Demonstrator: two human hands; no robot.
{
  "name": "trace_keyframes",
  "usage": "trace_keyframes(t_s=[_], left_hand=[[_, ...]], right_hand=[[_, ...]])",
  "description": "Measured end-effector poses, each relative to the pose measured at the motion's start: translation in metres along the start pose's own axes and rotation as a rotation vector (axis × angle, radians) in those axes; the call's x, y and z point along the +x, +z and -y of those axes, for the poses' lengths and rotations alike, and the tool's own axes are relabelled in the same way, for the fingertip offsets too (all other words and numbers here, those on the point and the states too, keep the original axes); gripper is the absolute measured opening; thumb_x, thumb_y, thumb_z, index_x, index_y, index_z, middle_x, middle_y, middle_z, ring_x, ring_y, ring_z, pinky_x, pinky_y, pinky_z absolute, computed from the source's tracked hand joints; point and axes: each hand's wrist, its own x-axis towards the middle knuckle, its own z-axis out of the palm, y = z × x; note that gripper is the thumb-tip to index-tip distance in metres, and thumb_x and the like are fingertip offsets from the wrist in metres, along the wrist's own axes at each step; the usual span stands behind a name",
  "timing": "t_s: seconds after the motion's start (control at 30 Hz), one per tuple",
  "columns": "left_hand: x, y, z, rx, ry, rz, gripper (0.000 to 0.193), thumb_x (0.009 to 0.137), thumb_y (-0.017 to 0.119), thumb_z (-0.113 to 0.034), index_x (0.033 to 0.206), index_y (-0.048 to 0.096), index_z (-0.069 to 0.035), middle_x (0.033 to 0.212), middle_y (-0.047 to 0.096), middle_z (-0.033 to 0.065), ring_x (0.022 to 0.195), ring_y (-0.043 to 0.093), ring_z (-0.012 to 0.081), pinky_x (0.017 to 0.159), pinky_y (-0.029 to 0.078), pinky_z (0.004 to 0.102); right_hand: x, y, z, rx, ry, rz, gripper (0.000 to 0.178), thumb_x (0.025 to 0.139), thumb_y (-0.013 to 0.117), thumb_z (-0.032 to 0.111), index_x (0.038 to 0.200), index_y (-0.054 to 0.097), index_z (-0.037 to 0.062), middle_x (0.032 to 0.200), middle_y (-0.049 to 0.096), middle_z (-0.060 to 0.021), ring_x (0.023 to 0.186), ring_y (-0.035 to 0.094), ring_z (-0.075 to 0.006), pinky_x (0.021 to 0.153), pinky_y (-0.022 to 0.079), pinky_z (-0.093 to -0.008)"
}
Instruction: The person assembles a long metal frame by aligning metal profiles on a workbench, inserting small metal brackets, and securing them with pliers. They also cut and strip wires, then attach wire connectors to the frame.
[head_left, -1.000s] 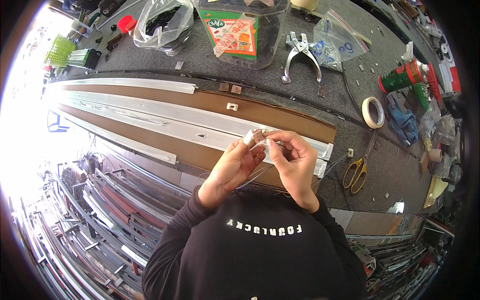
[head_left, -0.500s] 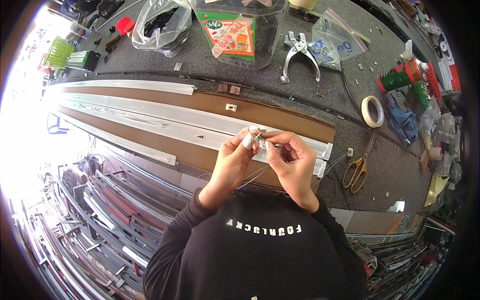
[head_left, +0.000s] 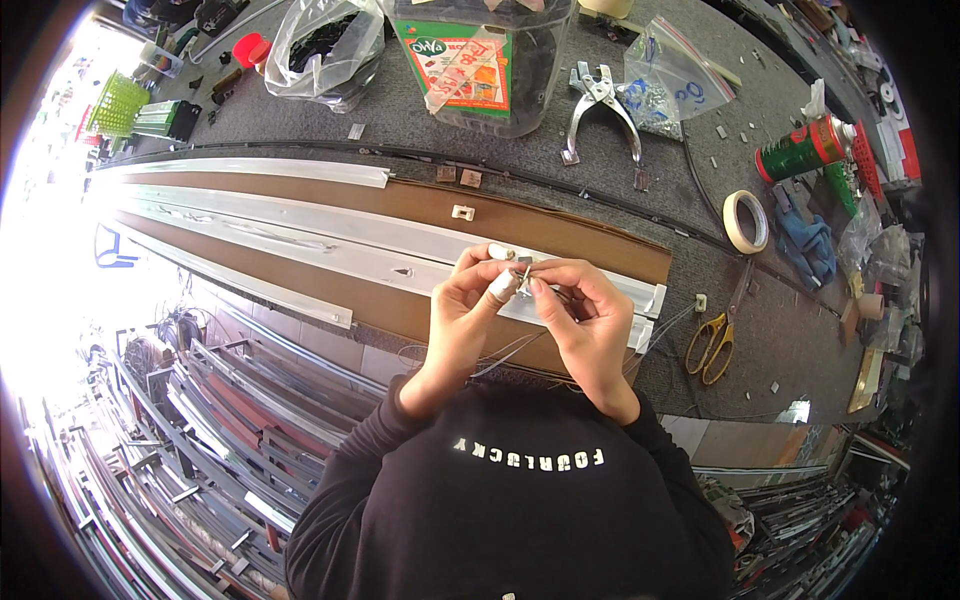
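My left hand [head_left: 467, 310] and my right hand [head_left: 588, 325] meet above the white metal profiles [head_left: 430, 270]. Between their fingertips is a small greyish-green part [head_left: 525, 268], pinched from both sides; its exact kind is too small to tell. White tape or a finger cover wraps the thumb and a finger of the left hand. The right hand's thumb and forefinger are closed on the part, its other fingers curled. Thin grey wires [head_left: 515, 350] trail below the hands toward my body. The profiles lie on a sheet of brown cardboard [head_left: 590, 236].
On the grey worktop [head_left: 390, 125] are yellow-handled scissors [head_left: 710, 347], a tape roll [head_left: 745, 222], pliers [head_left: 600, 100], a bag of small metal pieces [head_left: 665, 95] and a clear plastic tub [head_left: 530, 80]. A green-red spray can [head_left: 805, 150] lies at right. Metal bars [head_left: 210, 430] are stacked at lower left.
The left hand has turned slightly, with its forefinger lifted away from the part and its thumb a little further right. The right hand has barely moved, and both still pinch the small part.
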Motion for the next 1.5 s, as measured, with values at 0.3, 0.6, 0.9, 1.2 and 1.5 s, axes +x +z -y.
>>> trace_keyframes(t_s=[0.3, 0.6, 0.9, 1.2, 1.5], left_hand=[[0.000, -0.001, -0.019, 0.783, 0.287, -0.053, 0.018, 0.078, 0.070, 0.003, 0.095, 0.069, -0.002, 0.097, 0.067, 0.0089, 0.087, 0.068, 0.0156, 0.073, 0.053, 0.0285], [0.005, -0.011, -0.058, 1.080, 0.602, 0.118, 0.029, 0.064, 0.078, -0.006, 0.092, 0.071, -0.012, 0.111, 0.064, 0.0073, 0.093, 0.065, 0.0271, 0.077, 0.053, 0.0380], [0.000, -0.013, -0.061, 0.853, 0.482, 0.190, 0.026, 0.068, 0.075, -0.005, 0.093, 0.070, -0.009, 0.107, 0.063, 0.0104, 0.096, 0.064, 0.0282, 0.082, 0.053, 0.0370], [0.008, -0.005, -0.023, 0.676, 0.448, 0.067, 0.039, 0.075, 0.077, -0.006, 0.113, 0.070, -0.014, 0.105, 0.063, 0.0061, 0.083, 0.065, 0.0195, 0.069, 0.053, 0.0315], [0.035, -0.008, -0.072, 1.217, 1.074, 0.490, 0.039, 0.058, 0.081, -0.019, 0.096, 0.078, -0.029, 0.106, 0.060, 0.0007, 0.089, 0.063, 0.0204, 0.074, 0.052, 0.0347]], right_hand=[[0.000, -0.004, 0.000, -0.187, -0.054, 0.077, 0.009, 0.088, 0.071, -0.002, 0.097, 0.073, -0.0036, 0.101, 0.070, -0.0087, 0.087, 0.066, -0.0104, 0.073, 0.052, -0.0195], [0.002, -0.003, 0.020, -0.370, -0.155, 0.165, 0.019, 0.081, 0.077, 0.008, 0.100, 0.074, 0.0043, 0.115, 0.068, -0.0113, 0.104, 0.062, -0.0276, 0.090, 0.048, -0.0363], [0.005, -0.005, 0.025, -0.145, -0.065, 0.362, 0.015, 0.083, 0.075, 0.006, 0.096, 0.073, 0.0023, 0.110, 0.069, -0.0099, 0.102, 0.062, -0.0242, 0.089, 0.047, -0.0342], [0.006, -0.012, 0.015, 0.107, 0.045, 0.243, 0.009, 0.086, 0.074, 0.006, 0.093, 0.072, 0.0001, 0.099, 0.065, -0.0056, 0.093, 0.059, -0.0135, 0.081, 0.046, -0.0280], [0.018, -0.031, 0.016, 0.571, 0.793, 0.518, 0.013, 0.099, 0.056, 0.017, 0.091, 0.053, 0.0066, 0.075, 0.060, -0.0015, 0.055, 0.052, -0.0072, 0.044, 0.032, -0.0185]])
